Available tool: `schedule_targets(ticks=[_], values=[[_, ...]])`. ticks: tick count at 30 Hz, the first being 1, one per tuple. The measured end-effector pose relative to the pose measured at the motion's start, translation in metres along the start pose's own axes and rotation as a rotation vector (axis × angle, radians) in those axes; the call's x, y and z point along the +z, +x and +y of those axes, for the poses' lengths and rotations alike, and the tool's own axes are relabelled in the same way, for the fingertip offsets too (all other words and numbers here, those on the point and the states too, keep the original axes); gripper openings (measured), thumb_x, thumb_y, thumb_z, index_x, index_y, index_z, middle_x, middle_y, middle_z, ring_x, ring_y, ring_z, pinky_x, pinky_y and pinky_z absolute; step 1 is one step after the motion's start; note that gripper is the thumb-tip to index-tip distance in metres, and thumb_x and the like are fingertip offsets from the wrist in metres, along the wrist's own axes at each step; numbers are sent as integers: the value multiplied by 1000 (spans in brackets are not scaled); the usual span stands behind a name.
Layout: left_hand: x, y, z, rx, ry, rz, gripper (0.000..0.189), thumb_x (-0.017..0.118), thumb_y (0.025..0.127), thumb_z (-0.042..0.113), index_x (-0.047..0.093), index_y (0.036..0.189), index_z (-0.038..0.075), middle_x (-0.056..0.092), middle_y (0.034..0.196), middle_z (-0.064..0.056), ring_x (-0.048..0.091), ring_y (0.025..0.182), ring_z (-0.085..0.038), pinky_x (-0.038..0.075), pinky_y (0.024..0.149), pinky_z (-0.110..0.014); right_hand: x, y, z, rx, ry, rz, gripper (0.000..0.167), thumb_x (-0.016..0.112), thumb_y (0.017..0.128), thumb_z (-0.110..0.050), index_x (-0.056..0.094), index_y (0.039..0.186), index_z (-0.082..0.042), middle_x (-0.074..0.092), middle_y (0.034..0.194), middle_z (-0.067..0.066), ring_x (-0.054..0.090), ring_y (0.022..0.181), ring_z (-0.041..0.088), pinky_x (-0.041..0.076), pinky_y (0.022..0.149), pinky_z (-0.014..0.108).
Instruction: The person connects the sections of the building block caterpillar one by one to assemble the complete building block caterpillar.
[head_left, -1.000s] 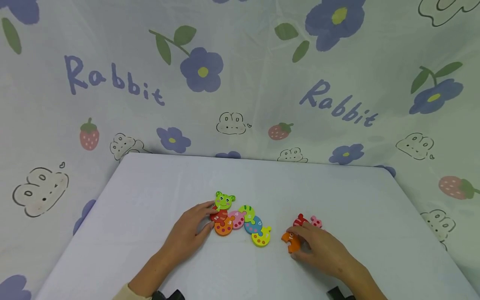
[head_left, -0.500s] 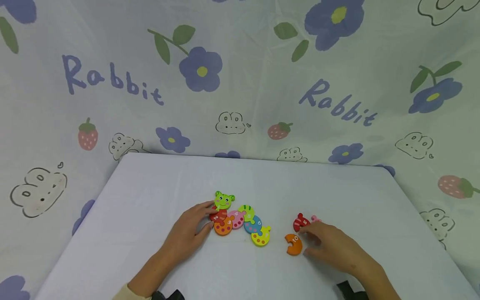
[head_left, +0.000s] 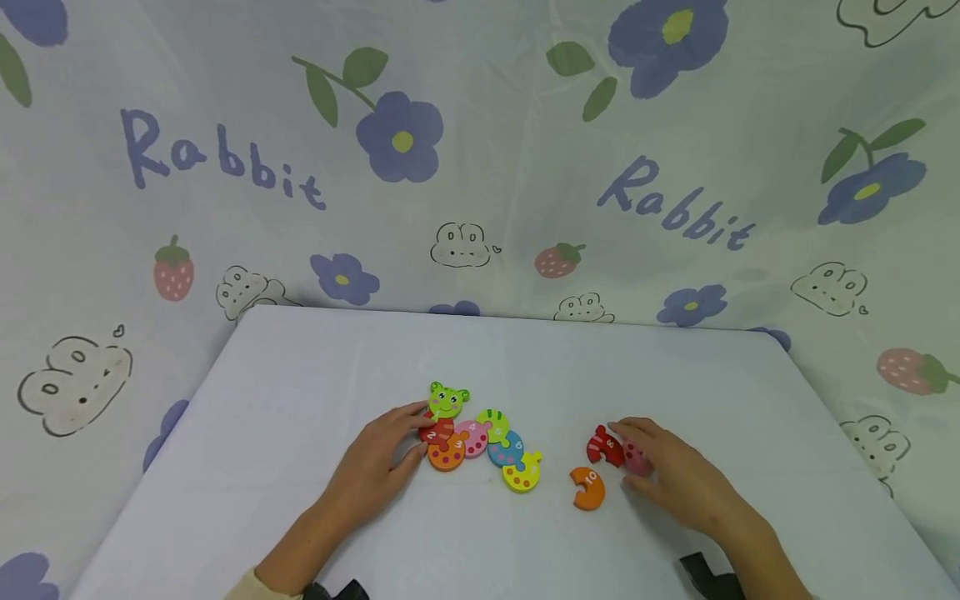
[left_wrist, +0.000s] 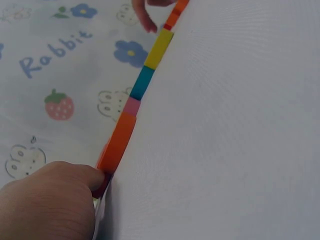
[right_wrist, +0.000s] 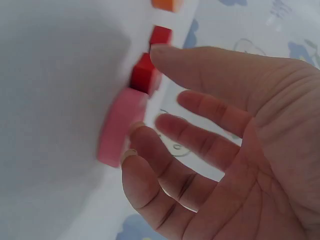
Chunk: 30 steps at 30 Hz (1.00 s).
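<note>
A caterpillar of joined flat puzzle pieces lies on the white table, from a green smiling head (head_left: pixel 446 401) to a yellow tail piece (head_left: pixel 522 474). At its left end my left hand (head_left: pixel 378 457) holds the red number 2 piece (head_left: pixel 433 432), thumb and fingers at its edge. An orange number 3 piece (head_left: pixel 446 454) adjoins it. To the right, my right hand (head_left: pixel 682 475) hovers over a pink spotted piece (head_left: pixel 636 460), partly hidden; its fingers are loosely bent and apart. Left of that hand lie a red striped number 8 piece (head_left: pixel 604 447) and an orange number 10 piece (head_left: pixel 588 489).
The white tabletop (head_left: pixel 337 350) reaches back to a hanging cloth (head_left: pixel 510 167) printed with rabbits, flowers and strawberries. Pink, green and blue pieces make up the caterpillar's middle. A dark strap (head_left: pixel 708 575) shows by the right wrist.
My right hand has let go of the orange number 10 piece and moved right to the pink piece. The orange piece now lies flat. My left hand has stayed put.
</note>
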<state>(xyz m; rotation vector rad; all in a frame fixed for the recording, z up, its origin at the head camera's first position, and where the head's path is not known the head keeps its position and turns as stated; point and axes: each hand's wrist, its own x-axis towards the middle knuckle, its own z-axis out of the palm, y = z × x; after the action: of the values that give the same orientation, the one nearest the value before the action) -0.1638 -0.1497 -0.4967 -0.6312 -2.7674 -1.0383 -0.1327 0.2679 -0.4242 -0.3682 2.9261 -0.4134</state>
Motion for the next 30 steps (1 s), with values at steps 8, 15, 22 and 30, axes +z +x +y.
schedule_targets(ticks=[8, 15, 22, 30], values=[[-1, 0, 0, 1, -9, -6, 39, 77, 97, 20, 67, 134, 20, 54, 154, 4, 49, 143, -21, 43, 115, -51, 16, 4, 1, -85, -59, 5, 64, 82, 90, -7, 59, 149, -13, 58, 150, 7, 61, 130, 34, 55, 101, 51], [-1, 0, -1, -2, -7, -8, 39, 77, 97, 19, 67, 135, 20, 54, 154, 4, 49, 143, -22, 43, 115, -52, 14, 4, -2, -68, -57, 67, 56, 88, 84, -9, 68, 136, -12, 65, 125, 3, 68, 105, 19, 61, 90, 40], [-1, -1, 0, 5, -3, 0, 39, 77, 96, 19, 67, 134, 20, 54, 154, 4, 50, 142, -22, 43, 115, -52, 13, 4, -1, -28, -32, 45, 58, 91, 82, -17, 67, 135, -12, 62, 128, 5, 66, 107, 19, 60, 92, 41], [1, -1, -2, 30, -5, 28, 40, 79, 95, 17, 68, 134, 18, 55, 152, 3, 51, 141, -23, 44, 114, -53, 12, 3, 0, -54, -29, 71, 58, 93, 80, -23, 67, 131, -9, 63, 130, 4, 66, 111, 20, 58, 95, 43]])
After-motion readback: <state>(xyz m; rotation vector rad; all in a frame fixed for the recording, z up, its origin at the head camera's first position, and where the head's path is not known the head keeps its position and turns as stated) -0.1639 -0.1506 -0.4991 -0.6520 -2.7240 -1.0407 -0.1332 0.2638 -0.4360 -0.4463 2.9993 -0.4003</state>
